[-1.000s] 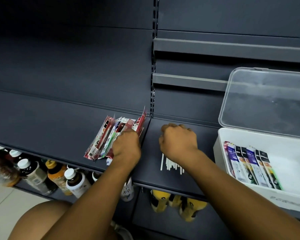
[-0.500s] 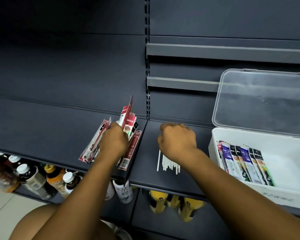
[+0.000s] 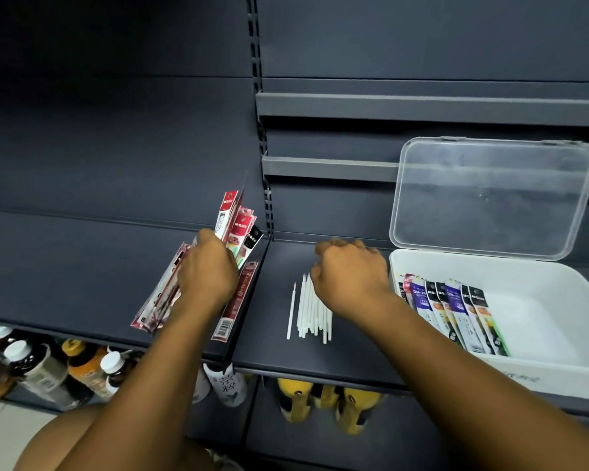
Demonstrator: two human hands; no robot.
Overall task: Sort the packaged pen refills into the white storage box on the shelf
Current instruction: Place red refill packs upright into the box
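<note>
The left forearm and right forearm are bare throughout.

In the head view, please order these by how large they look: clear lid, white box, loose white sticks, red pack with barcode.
1. white box and clear lid: these look alike; the frame edge cuts the box, so unranked.
2. loose white sticks
3. red pack with barcode

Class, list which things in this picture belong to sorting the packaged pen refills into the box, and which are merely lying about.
Job: left hand gripping red refill packets; sorted packets; white storage box; clear lid.
Lying about: loose white sticks; bottles and yellow items on the lower shelf.
</note>
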